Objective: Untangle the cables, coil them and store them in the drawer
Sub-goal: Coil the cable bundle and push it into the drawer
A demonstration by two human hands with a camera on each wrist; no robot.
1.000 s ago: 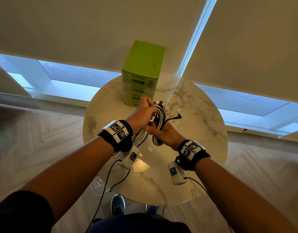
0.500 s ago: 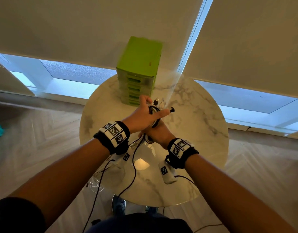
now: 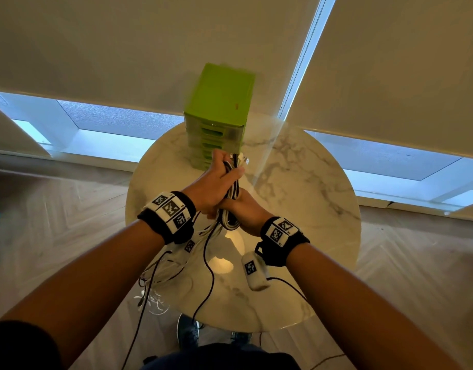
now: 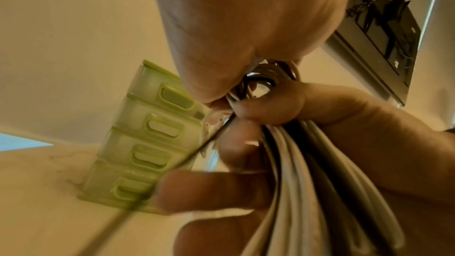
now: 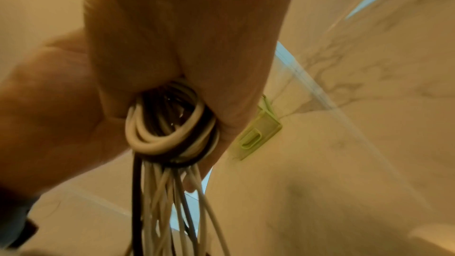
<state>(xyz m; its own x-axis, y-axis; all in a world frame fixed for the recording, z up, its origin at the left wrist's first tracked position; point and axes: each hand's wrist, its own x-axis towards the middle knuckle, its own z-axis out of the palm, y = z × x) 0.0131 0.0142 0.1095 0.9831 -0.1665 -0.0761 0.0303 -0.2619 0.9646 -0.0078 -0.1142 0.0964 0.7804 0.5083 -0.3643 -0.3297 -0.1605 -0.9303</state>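
A coil of white and black cables [image 3: 232,202] stands upright between my hands above the marble table [image 3: 310,188]. My left hand [image 3: 212,182] grips its upper part, with plug ends [image 3: 242,159] poking out above the fingers. My right hand [image 3: 247,210] grips the lower part. In the right wrist view the coil's loop [image 5: 167,129] bulges from my fist and loose strands [image 5: 169,201] hang below it. The green drawer unit [image 3: 219,110] stands just behind the hands with its drawers [image 4: 152,129] closed.
Loose cable tails [image 3: 160,276] trail from the coil across the table's near left edge and hang over it. Wrist-camera leads [image 3: 208,279] run down towards the floor. Window blinds [image 3: 390,76] rise close behind the table.
My left hand has slid up and wrapped round the top of the coil. The black plug end that stuck out to the right now points up beside the fingers.
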